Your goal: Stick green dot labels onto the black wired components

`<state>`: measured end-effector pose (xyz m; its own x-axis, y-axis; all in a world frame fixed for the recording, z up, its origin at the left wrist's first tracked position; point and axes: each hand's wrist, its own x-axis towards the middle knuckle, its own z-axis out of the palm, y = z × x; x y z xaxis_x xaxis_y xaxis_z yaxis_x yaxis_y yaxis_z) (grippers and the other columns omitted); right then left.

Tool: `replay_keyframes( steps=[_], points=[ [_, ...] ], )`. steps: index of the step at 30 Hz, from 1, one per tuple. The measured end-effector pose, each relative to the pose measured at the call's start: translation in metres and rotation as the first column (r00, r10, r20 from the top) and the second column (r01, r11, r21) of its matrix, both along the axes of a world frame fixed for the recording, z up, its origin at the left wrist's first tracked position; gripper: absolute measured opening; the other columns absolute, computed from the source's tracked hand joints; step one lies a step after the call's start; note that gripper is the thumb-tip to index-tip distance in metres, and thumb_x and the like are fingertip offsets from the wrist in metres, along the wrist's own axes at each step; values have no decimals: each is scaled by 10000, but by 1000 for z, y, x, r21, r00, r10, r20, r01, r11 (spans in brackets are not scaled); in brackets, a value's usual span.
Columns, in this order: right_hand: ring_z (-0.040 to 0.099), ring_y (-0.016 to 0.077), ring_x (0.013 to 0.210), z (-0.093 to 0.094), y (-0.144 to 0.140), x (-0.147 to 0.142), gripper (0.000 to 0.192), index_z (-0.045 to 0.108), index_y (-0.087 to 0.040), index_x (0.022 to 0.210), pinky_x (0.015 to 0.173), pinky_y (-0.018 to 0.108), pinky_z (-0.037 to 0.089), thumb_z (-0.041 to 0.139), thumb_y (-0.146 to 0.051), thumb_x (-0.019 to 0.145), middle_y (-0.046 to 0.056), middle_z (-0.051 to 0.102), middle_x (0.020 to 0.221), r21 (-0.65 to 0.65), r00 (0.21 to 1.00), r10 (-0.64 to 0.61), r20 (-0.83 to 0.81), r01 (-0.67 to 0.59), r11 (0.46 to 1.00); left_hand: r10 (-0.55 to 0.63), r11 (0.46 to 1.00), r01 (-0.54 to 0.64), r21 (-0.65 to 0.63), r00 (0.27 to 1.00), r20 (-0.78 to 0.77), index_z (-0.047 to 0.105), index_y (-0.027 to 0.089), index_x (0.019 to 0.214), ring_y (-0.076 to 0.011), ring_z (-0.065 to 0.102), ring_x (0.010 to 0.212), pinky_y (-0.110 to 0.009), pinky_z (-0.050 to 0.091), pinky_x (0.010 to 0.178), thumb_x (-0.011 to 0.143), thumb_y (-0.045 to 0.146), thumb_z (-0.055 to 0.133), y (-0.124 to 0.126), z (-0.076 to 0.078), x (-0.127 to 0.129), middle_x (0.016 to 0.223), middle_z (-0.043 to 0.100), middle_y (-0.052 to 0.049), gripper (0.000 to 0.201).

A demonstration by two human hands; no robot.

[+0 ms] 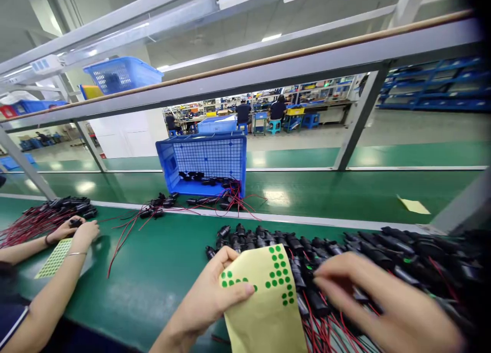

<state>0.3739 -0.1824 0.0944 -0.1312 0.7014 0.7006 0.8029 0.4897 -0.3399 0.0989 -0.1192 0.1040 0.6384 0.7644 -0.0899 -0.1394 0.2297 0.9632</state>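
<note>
Left hand (207, 302) has a pinch grip on a tan backing sheet of round green dot stickers (264, 296), thumb on top, held just in front of the row of black plastic connectors with red and black wires (307, 256) on the green counter (161, 271). Most of the sheet is already bare, only 2 small clusters of dots left. Right hand (387, 302) rests on the connectors, fingers loosely curled, can't tell if it's holding one. A few connectors at right seem to show green spots; most look unstickered.
</note>
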Motion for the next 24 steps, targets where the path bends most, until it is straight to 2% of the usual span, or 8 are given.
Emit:
replay_keyframes(
  steps=[2, 4, 6, 10, 15, 19, 24],
  points=[
    [700, 128, 712, 8, 4, -44, 121, 657, -267, 958, 640, 197, 570, 556, -248, 1023, -15, 712, 825, -8, 975, 216, 58, -216, 976, -18, 1000, 17, 17, 999, 27, 512, 174, 988, -76, 518, 727, -186, 393, 642, 759, 522, 844, -3, -1, 2, 904, 599, 10, 532],
    [696, 135, 736, 8, 9, -76, 137, 627, -248, 992, 667, 227, 566, 509, -196, 1040, 0, 709, 861, -15, 965, 258, 46, -258, 966, -15, 999, 14, 31, 999, 48, 514, 178, 1025, -58, 456, 670, -184, 359, 611, 852, 576, 738, -6, -2, 1, 853, 550, 33, 488],
    [691, 136, 749, 4, 15, -94, 119, 607, -242, 986, 678, 239, 558, 516, -189, 1041, 3, 695, 869, -37, 967, 256, 4, -256, 966, 27, 999, -29, 31, 998, 60, 497, 194, 1055, -57, 427, 637, -193, 345, 591, 895, 594, 676, -7, -4, -4, 830, 522, 45, 467],
    [696, 131, 789, -4, 24, -99, 73, 604, -243, 1012, 708, 224, 555, 561, -185, 1026, 0, 696, 894, -61, 958, 286, -29, -287, 956, 138, 986, -143, 82, 988, 67, 494, 192, 1017, -76, 452, 673, -211, 361, 621, 876, 559, 720, -6, -9, -13, 832, 537, 30, 453],
    [700, 141, 796, -6, 27, -99, 95, 608, -245, 1045, 716, 240, 555, 532, -188, 1040, 5, 712, 904, -42, 949, 316, -3, -316, 948, 227, 965, -236, 113, 970, 86, 494, 189, 944, -81, 458, 698, -212, 375, 657, 886, 504, 732, -6, -10, -22, 819, 542, 28, 399],
    [703, 137, 791, -2, 28, -103, 139, 609, -239, 1024, 696, 233, 557, 485, -187, 1060, 7, 715, 896, -62, 934, 357, 7, -356, 932, 227, 967, -233, 106, 972, 64, 464, 205, 916, -62, 430, 632, -195, 347, 589, 879, 524, 730, -7, -5, -27, 791, 517, 48, 418],
    [712, 151, 814, -1, 25, -106, 199, 628, -213, 1074, 723, 250, 568, 453, -121, 1050, 34, 727, 934, -56, 935, 346, 79, -342, 938, 259, 959, -259, 112, 966, 16, 432, 224, 893, -59, 382, 577, -196, 310, 532, 843, 597, 730, -10, -3, -29, 738, 463, 71, 480]
  ],
)
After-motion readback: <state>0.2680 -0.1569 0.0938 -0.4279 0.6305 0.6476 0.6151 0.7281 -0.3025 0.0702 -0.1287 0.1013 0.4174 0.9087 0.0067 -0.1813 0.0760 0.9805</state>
